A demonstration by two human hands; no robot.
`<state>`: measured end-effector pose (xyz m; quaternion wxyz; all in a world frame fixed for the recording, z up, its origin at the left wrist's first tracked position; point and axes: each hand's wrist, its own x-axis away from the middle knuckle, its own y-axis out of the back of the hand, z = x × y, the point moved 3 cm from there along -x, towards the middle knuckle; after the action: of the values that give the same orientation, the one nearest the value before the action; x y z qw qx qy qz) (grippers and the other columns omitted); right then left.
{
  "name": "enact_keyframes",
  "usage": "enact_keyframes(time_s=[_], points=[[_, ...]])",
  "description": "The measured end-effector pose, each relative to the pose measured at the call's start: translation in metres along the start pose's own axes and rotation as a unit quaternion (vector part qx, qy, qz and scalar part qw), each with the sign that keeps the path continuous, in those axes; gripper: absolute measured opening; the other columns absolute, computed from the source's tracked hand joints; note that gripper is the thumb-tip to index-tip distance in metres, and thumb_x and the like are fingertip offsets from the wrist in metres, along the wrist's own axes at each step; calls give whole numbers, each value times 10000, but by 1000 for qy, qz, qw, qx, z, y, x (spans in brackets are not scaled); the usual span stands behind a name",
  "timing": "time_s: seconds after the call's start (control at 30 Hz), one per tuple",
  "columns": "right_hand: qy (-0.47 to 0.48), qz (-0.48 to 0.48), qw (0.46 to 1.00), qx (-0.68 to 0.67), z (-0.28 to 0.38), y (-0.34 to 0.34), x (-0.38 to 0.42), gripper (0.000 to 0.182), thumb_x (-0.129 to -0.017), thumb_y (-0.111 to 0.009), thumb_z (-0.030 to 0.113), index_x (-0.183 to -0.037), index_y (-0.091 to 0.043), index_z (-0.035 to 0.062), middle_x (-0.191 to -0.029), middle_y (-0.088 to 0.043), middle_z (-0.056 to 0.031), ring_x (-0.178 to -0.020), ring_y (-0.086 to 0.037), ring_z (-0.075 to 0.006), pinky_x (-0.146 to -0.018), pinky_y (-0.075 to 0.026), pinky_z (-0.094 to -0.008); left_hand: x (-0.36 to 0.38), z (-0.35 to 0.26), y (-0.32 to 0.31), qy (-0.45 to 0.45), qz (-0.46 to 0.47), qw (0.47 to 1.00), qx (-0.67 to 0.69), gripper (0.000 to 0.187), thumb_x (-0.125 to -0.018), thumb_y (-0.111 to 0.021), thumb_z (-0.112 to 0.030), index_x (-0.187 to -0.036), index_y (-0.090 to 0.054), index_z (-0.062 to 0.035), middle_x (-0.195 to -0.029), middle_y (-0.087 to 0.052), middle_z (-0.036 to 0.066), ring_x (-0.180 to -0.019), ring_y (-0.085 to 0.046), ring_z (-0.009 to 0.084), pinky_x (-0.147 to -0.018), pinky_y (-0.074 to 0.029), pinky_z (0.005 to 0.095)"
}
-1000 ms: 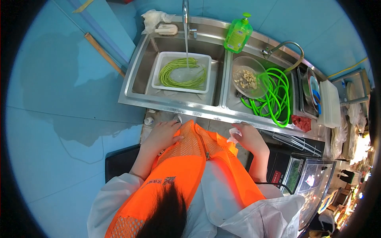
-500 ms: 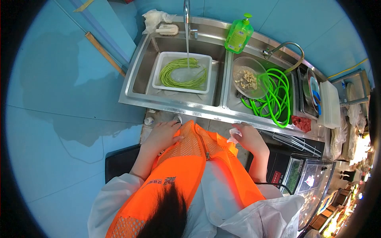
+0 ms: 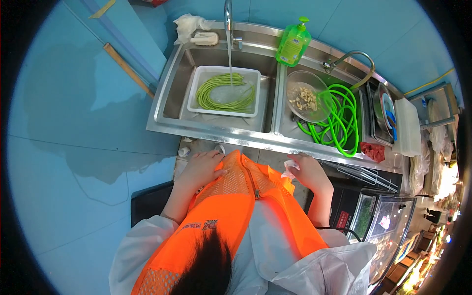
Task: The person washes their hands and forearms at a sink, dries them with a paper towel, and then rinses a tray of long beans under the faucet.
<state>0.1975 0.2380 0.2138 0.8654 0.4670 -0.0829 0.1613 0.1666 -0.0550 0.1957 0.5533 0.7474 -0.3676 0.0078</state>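
Observation:
My left hand rests at the left edge of the orange mesh vest, its fingers bent; whether they grip the cloth is unclear. Against the vest's right side, my right hand is closed round a crumpled white tissue. Both hands are below the front rim of the steel sink. In the left basin, water runs from the faucet into a white tray holding long green beans.
The right basin holds a clear bowl of pale pieces and a coiled green hose. A green soap bottle stands behind. Red meat and stacked containers are at the right. A glass-fronted appliance stands lower right.
The sink and its contents have shifted very slightly in view. Both hands keep their places against the vest, and water still runs.

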Motion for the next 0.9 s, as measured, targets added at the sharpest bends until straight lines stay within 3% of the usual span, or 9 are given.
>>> enact_keyframes(time_s=[0.13, 0.23, 0.37, 0.47, 0.6, 0.8, 0.9], points=[[7, 34, 999, -19, 4, 1, -2, 272, -775, -582, 158, -1016, -588, 32, -900, -590, -193, -842, -570, -368, -741, -452, -420, -2, 1, -2, -37, -37, 999, -1, 494, -821, -572, -337, -1218, -487, -56, -1264, -482, 124, -1153, -463, 301, -974, -351, 420], [89, 8, 991, -97, 50, 24, -4, 247, -765, -599, 110, -1000, -592, 36, -895, -588, -156, -837, -566, -351, -730, -456, -395, -5, -14, 13, -76, -89, 993, 34, 461, -815, -589, -313, -1191, -509, -59, -1183, -546, 109, -1087, -518, 282, -929, -396, 394], [231, -103, 951, -180, 78, 15, -22, 249, -694, -653, 6, -935, -589, 20, -847, -578, -118, -777, -573, -291, -698, -455, -328, -6, -45, 36, -127, -187, 949, 219, 445, -771, -659, -233, -1159, -528, -59, -1064, -605, 109, -954, -597, 249, -824, -467, 338], [248, -162, 943, -153, 87, 10, -33, 233, -688, -666, 9, -903, -576, 6, -857, -583, -118, -785, -577, -291, -702, -457, -321, -11, -49, 32, -104, -179, 930, 305, 495, -726, -710, -171, -1167, -519, -53, -1039, -606, 121, -893, -615, 229, -764, -488, 309], [154, -126, 951, -235, 91, -1, -38, 227, -671, -706, 26, -851, -569, 7, -839, -602, -110, -800, -586, -262, -714, -463, -324, -9, -43, 29, -90, -207, 926, 302, 499, -736, -711, -235, -1164, -518, -67, -1057, -596, 115, -884, -616, 250, -769, -495, 336], [268, -87, 932, -228, 100, -15, -60, 157, -703, -687, 52, -834, -605, 24, -853, -585, -111, -783, -582, -272, -677, -470, -323, -1, -31, 32, -48, -244, 919, 304, 494, -716, -725, -230, -1132, -528, -49, -1028, -601, 118, -880, -611, 265, -770, -489, 333], [257, -10, 931, -258, 112, -23, -67, 108, -717, -664, 43, -820, -637, 26, -875, -586, -106, -789, -582, -264, -697, -471, -313, 3, -14, 26, -32, -275, 910, 308, 451, -701, -733, -218, -1077, -555, -45, -986, -610, 109, -870, -610, 265, -756, -483, 326]])
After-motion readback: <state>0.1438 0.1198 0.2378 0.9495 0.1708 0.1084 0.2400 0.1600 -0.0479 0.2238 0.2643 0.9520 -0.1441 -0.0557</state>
